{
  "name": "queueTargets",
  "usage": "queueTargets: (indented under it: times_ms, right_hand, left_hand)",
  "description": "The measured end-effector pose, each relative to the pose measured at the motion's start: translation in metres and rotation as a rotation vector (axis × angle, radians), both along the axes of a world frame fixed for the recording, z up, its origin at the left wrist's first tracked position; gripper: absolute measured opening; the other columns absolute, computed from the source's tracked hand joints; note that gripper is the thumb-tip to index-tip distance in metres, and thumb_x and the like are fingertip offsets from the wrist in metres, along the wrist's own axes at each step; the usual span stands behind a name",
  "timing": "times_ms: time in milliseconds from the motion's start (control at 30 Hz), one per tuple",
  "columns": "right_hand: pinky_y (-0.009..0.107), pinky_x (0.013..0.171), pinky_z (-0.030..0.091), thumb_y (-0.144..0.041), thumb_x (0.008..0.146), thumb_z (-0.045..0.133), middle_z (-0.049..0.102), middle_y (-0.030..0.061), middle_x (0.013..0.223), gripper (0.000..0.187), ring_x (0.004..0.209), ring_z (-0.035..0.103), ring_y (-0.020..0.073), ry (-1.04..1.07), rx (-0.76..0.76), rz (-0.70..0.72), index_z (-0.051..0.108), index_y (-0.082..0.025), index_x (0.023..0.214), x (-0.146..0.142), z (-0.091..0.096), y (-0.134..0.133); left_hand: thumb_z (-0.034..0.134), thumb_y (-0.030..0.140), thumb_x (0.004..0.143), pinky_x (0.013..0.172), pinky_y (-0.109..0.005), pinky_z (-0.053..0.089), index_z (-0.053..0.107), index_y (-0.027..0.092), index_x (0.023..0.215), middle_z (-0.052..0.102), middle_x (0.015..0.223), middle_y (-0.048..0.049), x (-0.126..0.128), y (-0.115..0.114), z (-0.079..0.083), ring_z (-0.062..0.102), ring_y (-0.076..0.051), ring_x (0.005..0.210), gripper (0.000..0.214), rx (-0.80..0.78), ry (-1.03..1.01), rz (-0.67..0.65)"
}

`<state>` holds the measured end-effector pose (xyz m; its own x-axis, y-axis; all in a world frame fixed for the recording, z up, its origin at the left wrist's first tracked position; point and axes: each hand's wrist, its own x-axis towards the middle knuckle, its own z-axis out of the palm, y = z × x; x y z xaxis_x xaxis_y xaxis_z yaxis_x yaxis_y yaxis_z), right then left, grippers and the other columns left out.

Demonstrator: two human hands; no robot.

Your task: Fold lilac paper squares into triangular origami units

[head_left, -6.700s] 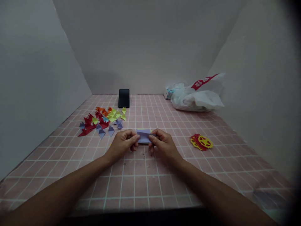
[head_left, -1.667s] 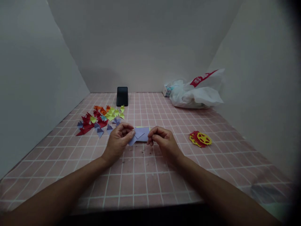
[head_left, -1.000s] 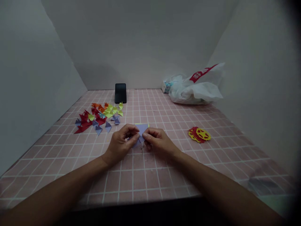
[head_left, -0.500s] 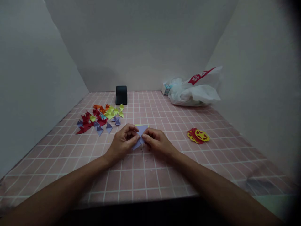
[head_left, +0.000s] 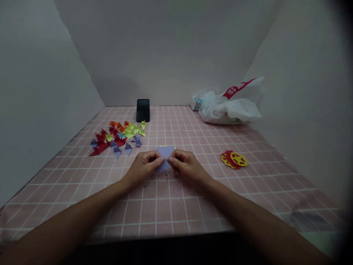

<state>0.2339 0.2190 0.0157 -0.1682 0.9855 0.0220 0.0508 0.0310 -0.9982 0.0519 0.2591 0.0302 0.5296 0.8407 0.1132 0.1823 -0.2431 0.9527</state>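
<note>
The left hand [head_left: 143, 165] and right hand [head_left: 187, 164] both have fingers pinched on a small purple paper [head_left: 162, 168] near the middle of the desk [head_left: 179, 127]. Whether it touches the paper stack [head_left: 166, 150] just behind is hard to tell.

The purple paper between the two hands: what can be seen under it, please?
A thin yellow strip, apparently another sheet, shows beyond the far edge of the purple paper. Anything else underneath is hidden by the paper itself, the left hand and the right hand.
</note>
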Motion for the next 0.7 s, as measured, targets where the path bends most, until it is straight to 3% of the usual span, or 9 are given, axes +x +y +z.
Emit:
queueTargets:
  times_ms: [133,267,333,433,500,633,700]
  right_hand:
    - [0.021,0.042,0.032,-0.042,0.083,0.068,0.049,-0.0073,0.05,0.032,0.04,0.041,0.0067,0.269,-0.156,0.042,0.05,-0.02,0.068,0.001,-0.003,0.003]
    - [0.019,0.04,0.035,-0.041,0.079,0.074,0.049,-0.0092,0.055,0.032,0.037,0.034,0.0031,0.538,-0.257,0.086,0.053,-0.018,0.074,0.002,0.0,0.003]
    - [0.019,0.039,0.035,-0.04,0.078,0.076,0.048,-0.0094,0.054,0.032,0.037,0.033,0.003,0.57,-0.304,0.144,0.054,-0.018,0.074,0.002,0.001,0.002]
    - [0.02,0.038,0.035,-0.04,0.077,0.077,0.049,-0.0086,0.054,0.03,0.037,0.034,0.0039,0.519,-0.369,0.251,0.058,-0.017,0.076,0.0,-0.001,0.0]
    - [0.021,0.041,0.036,-0.043,0.08,0.073,0.05,-0.0072,0.054,0.03,0.038,0.038,0.0049,0.454,-0.336,0.242,0.06,-0.016,0.076,-0.002,-0.003,-0.001]
    - [0.023,0.051,0.041,-0.052,0.091,0.056,0.058,-0.0005,0.065,0.039,0.052,0.051,0.0092,0.339,-0.103,0.028,0.061,-0.017,0.077,-0.001,-0.004,0.0]
    - [0.024,0.053,0.042,-0.053,0.091,0.056,0.06,0.0006,0.069,0.037,0.056,0.053,0.0109,0.281,-0.046,0.002,0.062,-0.018,0.083,0.0,-0.002,0.001]
  left_hand:
    - [0.056,0.044,0.091,0.059,-0.024,0.049,0.067,0.015,0.077,0.063,0.072,-0.0027,-0.002,0.004,-0.008,0.058,-0.014,0.064,0.033,-0.147,-0.147,0.0]
    - [0.065,0.039,0.086,0.072,-0.029,0.055,0.068,0.019,0.108,0.068,0.095,-0.0061,-0.001,0.009,-0.011,0.066,-0.017,0.08,0.03,-0.111,-0.289,-0.011]
    - [0.072,0.031,0.081,0.073,-0.028,0.054,0.07,0.02,0.106,0.068,0.094,-0.0047,0.0,0.008,-0.009,0.065,-0.016,0.08,0.028,-0.028,-0.277,-0.064]
    - [0.069,0.025,0.083,0.07,-0.027,0.05,0.072,0.017,0.084,0.065,0.082,-0.0032,-0.001,0.004,-0.002,0.061,-0.014,0.074,0.009,0.089,-0.208,-0.118]
    - [0.065,0.025,0.086,0.07,-0.027,0.049,0.069,0.017,0.076,0.063,0.077,-0.0025,-0.002,0.003,0.001,0.059,-0.014,0.072,0.013,0.107,-0.185,-0.098]
    - [0.064,0.027,0.083,0.065,-0.026,0.047,0.064,0.016,0.073,0.063,0.07,-0.0007,-0.004,0.004,0.003,0.058,-0.013,0.066,0.015,0.001,-0.138,-0.058]
    - [0.064,0.028,0.081,0.062,-0.026,0.046,0.063,0.016,0.07,0.062,0.066,0.0001,-0.003,0.005,0.002,0.057,-0.013,0.063,0.016,-0.039,-0.068,-0.063]
